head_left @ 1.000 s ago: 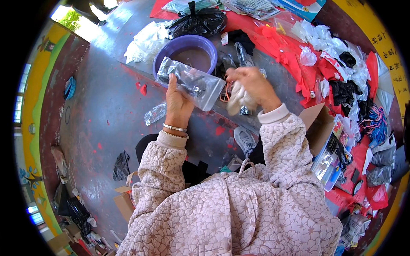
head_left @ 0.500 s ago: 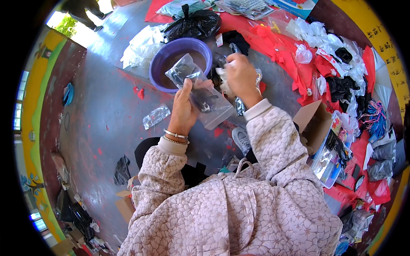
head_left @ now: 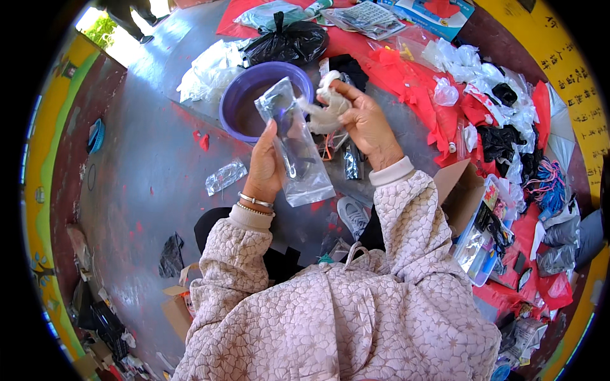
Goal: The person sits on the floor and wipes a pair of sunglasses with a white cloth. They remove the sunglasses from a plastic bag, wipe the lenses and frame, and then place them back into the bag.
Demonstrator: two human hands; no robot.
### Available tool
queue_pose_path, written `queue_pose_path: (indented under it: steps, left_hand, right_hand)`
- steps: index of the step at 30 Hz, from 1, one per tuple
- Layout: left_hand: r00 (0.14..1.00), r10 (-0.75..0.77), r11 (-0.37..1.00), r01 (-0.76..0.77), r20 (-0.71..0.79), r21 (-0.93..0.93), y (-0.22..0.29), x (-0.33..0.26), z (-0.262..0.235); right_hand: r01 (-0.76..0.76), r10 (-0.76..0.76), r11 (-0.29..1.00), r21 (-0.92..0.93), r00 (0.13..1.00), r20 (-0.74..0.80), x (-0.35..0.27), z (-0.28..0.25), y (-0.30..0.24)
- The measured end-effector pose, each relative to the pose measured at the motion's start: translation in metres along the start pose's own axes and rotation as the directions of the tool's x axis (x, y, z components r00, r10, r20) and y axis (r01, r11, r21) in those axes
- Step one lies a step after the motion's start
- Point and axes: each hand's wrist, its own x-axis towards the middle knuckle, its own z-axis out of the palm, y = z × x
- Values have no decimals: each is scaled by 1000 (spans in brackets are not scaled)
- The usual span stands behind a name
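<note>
My left hand [head_left: 264, 170] is closed on the edge of a long clear plastic bag [head_left: 298, 166], its thumb lying along the bag's side. The bag slants with its upper end overlapping a purple basin [head_left: 227, 109]. Just right of it, my right hand [head_left: 370, 127] pinches a crumpled cream-white cloth [head_left: 329, 116] between thumb and fingers. The cloth hangs in loose folds close to the bag. Below my right hand, a dark shiny packet [head_left: 351, 162] lies on the floor among thin cords, partly hidden.
A black tied bag [head_left: 287, 43] and a white plastic bag [head_left: 210, 73] sit behind the basin. A flat clear packet [head_left: 226, 176] lies at left. Red sheeting [head_left: 413, 86] with crumpled bags spreads right, near an open cardboard box [head_left: 456, 185] and a plastic tub [head_left: 486, 238].
The bag in my left hand has swung more upright, and its dark contents no longer show. My right hand has turned, bringing the cream-white cloth into clearer sight.
</note>
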Motion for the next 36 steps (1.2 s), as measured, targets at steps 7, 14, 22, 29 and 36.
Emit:
queue_pose_path:
  steps: [7, 14, 22, 29, 36]
  left_hand:
    - [999, -10, 998, 8, -33, -62, -1, 5, -8]
    - [991, 132, 988, -130, 18, -85, 28, -4, -20]
    - [989, 133, 989, -127, 71, -77, 30, -9, -25]
    - [947, -33, 999, 39, 319, -13, 33, -20, -27]
    - [968, -1, 989, 38, 251, -141, 39, -2, -26]
  right_hand:
    - [-3, -18, 994, -107, 981, -195, 0, 6, 7]
    - [-86, -74, 950, -300, 872, -485, -1, -29, -11]
    - [-112, -33, 360, -926, 991, -133, -6, -44, -23]
    - [-201, 400, 876, -439, 810, 428, -7, 9, 15]
    - [-237, 286, 944, -229, 934, 213, -11, 0, -9]
